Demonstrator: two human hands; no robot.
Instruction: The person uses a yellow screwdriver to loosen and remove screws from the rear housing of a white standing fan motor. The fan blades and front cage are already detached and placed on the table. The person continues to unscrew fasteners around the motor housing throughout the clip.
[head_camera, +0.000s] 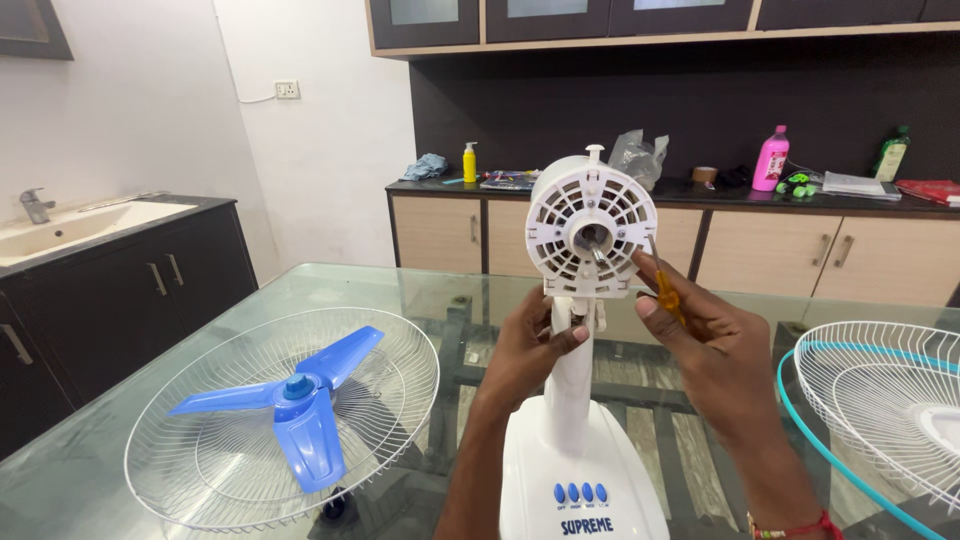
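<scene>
A white fan body stands on a glass table (420, 290), with its round motor housing (590, 225) facing me and its base (580, 480) with blue buttons at the bottom. My left hand (525, 345) grips the white neck (568, 380) just under the housing. My right hand (700, 335) holds a yellow-handled screwdriver (665, 290) against the right side of the housing face.
A white wire guard (200, 460) lies at the left with the blue three-blade propeller (300, 405) in it. Another wire guard with a teal rim (880, 400) lies at the right. Behind are a counter (700, 190) with bottles and a dark sink cabinet (120, 270) at the left.
</scene>
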